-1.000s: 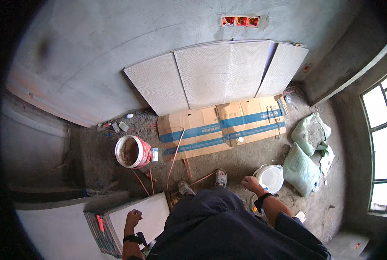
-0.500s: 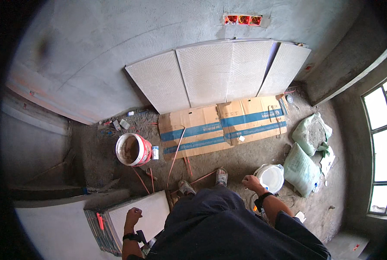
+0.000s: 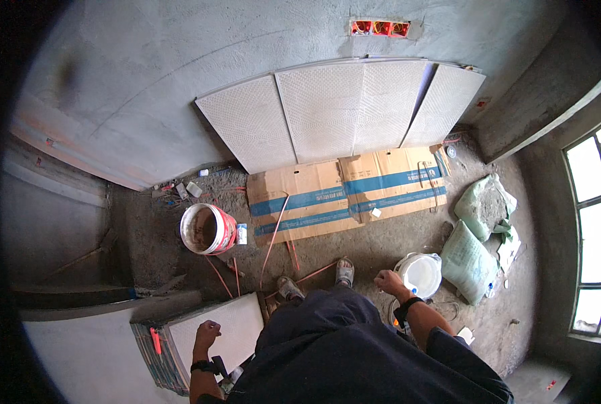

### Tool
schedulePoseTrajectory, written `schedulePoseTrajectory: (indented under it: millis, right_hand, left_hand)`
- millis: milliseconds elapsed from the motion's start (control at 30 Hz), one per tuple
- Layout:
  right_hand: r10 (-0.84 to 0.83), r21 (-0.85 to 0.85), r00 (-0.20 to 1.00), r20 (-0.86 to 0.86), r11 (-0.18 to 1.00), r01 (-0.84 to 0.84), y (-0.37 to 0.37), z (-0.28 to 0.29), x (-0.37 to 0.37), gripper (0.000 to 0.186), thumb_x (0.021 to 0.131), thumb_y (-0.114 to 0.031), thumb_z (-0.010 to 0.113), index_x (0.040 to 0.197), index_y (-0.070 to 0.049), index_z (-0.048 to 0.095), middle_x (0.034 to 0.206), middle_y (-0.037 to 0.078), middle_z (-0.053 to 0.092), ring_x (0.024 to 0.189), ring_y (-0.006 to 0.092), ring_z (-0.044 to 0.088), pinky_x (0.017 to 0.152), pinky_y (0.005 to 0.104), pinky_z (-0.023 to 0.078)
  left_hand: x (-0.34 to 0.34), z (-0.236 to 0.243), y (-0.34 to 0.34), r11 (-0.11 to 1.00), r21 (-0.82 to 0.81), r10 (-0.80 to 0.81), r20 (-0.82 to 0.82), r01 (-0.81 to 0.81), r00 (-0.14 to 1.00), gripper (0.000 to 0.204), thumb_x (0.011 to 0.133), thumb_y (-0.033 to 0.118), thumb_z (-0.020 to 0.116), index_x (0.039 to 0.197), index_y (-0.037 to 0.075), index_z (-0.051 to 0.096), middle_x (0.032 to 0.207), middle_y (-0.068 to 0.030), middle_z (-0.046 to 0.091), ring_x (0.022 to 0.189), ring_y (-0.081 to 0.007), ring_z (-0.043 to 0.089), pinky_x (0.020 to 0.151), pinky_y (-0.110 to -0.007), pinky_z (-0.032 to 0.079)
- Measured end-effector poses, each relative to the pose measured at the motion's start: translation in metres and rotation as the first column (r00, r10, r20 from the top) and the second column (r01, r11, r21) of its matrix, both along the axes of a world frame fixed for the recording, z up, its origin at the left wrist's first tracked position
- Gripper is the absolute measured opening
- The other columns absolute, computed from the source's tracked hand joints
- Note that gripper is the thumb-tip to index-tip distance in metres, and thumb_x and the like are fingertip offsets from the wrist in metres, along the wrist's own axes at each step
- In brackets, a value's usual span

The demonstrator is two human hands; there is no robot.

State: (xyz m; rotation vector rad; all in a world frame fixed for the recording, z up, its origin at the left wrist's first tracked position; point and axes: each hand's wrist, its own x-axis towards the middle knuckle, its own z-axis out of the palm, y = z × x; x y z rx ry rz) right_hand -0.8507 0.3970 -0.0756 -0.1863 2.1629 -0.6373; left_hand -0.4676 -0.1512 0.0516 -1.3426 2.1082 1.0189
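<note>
My left hand (image 3: 208,332) hangs with curled fingers above a stack of pale tiles (image 3: 236,323), and nothing shows in it. To the right, my right hand (image 3: 389,283) is also loosely closed, with no object visible in it. It is nearest to a white bucket (image 3: 420,275), whose rim lies just to its right. A dark band circles each wrist. Several large textured tiles (image 3: 321,114) lean on the wall in front of me, their lower edges by flattened cardboard (image 3: 307,183) on the floor.
A red and white bucket (image 3: 228,231) holding brownish material stands left of the cardboard. Pale green sacks (image 3: 471,262) lie at the right, near the window (image 3: 600,222). A thin reddish rod (image 3: 274,236) crosses the cardboard's edge. Red electrical boxes (image 3: 380,28) sit in the wall.
The view has shifted very slightly. Both hands keep nearly the same pose and place, and no object has visibly been moved.
</note>
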Motion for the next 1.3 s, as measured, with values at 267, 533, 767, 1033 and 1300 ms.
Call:
schedulePoseTrajectory:
  millis: [267,533,767,1033,1300]
  right_hand:
    - [-0.013,-0.051,0.999,-0.045,0.999,0.010,-0.001,0.008,0.002,0.033,0.080,-0.030,0.056,0.085,0.000,0.066,0.082,0.022,0.067,0.081,0.0369,0.067,0.075,0.0455,0.051]
    - [-0.032,-0.059,0.999,-0.015,0.998,0.031,0.000,0.007,0.003,0.033,0.081,-0.032,0.057,0.083,0.000,0.065,0.077,0.021,0.067,0.076,0.0352,0.068,0.072,0.0450,0.051]
    - [-0.028,-0.074,0.999,-0.020,0.997,0.026,0.002,0.001,0.004,0.036,0.081,-0.034,0.056,0.083,0.001,0.063,0.077,0.021,0.066,0.080,0.0381,0.066,0.073,0.0472,0.050]
    - [-0.016,-0.046,0.998,-0.069,0.999,0.013,0.001,0.009,0.008,0.036,0.081,-0.035,0.056,0.086,0.000,0.065,0.085,0.022,0.067,0.086,0.0393,0.065,0.076,0.0477,0.049]
    - [-0.053,-0.009,0.998,0.022,0.999,0.054,0.007,0.010,0.016,0.036,0.080,-0.034,0.055,0.086,-0.001,0.066,0.084,0.022,0.067,0.084,0.0414,0.064,0.075,0.0487,0.049]
  left_hand:
    - [0.001,-0.004,-0.001,1.000,-0.009,-0.023,0.000,0.023,1.000,0.031,0.083,0.024,0.060,0.095,-0.005,0.065,0.079,-0.0170,0.070,0.074,-0.0229,0.070,0.072,-0.035,0.054]
    - [0.000,-0.006,0.002,0.999,0.039,0.022,-0.025,-0.021,0.999,0.031,0.082,0.023,0.060,0.095,-0.005,0.065,0.079,-0.0157,0.070,0.074,-0.0224,0.070,0.072,-0.035,0.054]
    - [0.001,-0.008,0.000,1.000,0.021,-0.014,0.027,0.014,1.000,0.031,0.082,0.026,0.061,0.093,-0.003,0.065,0.076,-0.0146,0.070,0.073,-0.0216,0.069,0.071,-0.034,0.054]
    - [-0.015,-0.004,-0.002,0.998,-0.001,-0.063,0.077,0.064,0.995,0.029,0.082,0.025,0.062,0.092,-0.002,0.064,0.075,-0.0133,0.070,0.073,-0.0206,0.069,0.071,-0.034,0.054]
    - [-0.027,-0.010,-0.009,0.998,0.063,0.009,0.029,-0.011,1.000,0.033,0.082,0.025,0.061,0.096,-0.004,0.064,0.079,-0.0149,0.069,0.074,-0.0218,0.069,0.071,-0.034,0.054]
